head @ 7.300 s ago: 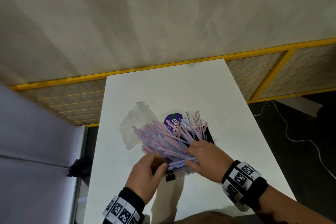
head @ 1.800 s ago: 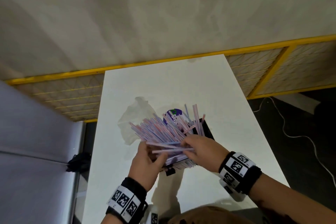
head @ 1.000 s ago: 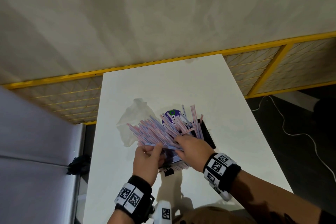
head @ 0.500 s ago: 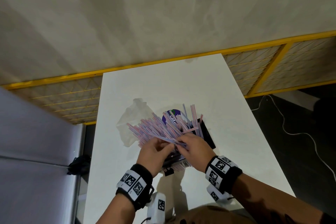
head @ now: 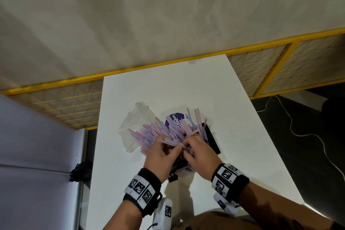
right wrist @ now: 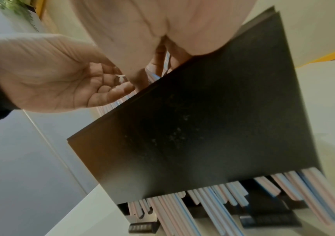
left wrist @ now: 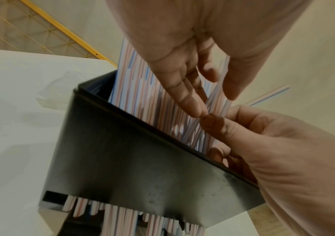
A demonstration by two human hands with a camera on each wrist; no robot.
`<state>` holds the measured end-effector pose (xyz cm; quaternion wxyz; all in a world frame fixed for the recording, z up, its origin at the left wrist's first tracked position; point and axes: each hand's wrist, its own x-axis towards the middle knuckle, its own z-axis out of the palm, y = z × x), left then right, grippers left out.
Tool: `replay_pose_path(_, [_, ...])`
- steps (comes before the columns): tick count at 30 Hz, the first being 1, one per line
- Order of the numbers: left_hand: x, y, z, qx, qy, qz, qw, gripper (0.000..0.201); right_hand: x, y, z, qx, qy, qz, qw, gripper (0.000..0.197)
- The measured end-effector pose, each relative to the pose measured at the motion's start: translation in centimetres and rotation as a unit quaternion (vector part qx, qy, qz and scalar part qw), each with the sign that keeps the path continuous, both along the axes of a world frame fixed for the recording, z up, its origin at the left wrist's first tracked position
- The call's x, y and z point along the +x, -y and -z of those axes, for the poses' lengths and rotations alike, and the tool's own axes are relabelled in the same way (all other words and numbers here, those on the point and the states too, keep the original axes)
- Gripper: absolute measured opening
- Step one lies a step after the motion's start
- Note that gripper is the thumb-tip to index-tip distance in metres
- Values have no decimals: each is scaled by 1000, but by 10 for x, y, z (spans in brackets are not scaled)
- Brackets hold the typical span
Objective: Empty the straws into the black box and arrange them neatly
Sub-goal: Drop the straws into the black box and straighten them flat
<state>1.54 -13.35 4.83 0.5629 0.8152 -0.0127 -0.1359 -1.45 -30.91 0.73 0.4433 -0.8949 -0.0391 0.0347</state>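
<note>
While a fan of pink-and-blue striped straws [head: 164, 132] leans out of the black box [head: 211, 139] toward the left of the white worktop [head: 186, 84], both hands work over its open top. Most straws stand inside the box; their lower ends also poke out through a slot at its base, as both wrist views show. The left hand [head: 161, 155] sits with fingers curled and thumb forward, pinching a few crossed straws that lie sideways over the bundle. The right hand [head: 200, 153] meets it from the other side, fingers bent down among the straws and closed on the same strays; from the left wrist view its fingertips [left wrist: 194, 108] touch those of the opposite hand. Thin, hollow and very light, these straws look easy to crush or kink if squeezed, and smooth enough to slip from a loose grip. By that judgement they are best taken near the middle in small bunches with a gentle pinch, then turned parallel to the rest. An empty clear plastic bag [head: 134, 125] lies flat just left of the box, and a purple round label [head: 175, 120] shows behind the straws. Many straws cross at odd angles, so the tidying appears unfinished.
</note>
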Motion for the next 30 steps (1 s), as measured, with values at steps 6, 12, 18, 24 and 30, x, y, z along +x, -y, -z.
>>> replay_pose_path(6, [0, 2, 4, 50, -24, 47, 997, 21, 1, 4, 5, 13, 7, -37, 999, 16])
replay_pose_path(12, [4, 7, -2, 75, 2, 49, 996, 3, 1, 5, 11, 18, 6, -42, 999, 18])
replay_pose_path(18, [12, 7, -11, 164, 49, 1, 985, 22, 4, 6, 12, 11, -11, -20, 1000, 31])
replay_pose_path(24, [17, 4, -36, 132, 74, 52, 987, 9, 2, 4, 7, 6, -23, -25, 999, 41])
replay_pose_path(30, [19, 3, -61, 90, 83, 91, 988, 10, 3, 2, -13, 41, 4, -36, 998, 33])
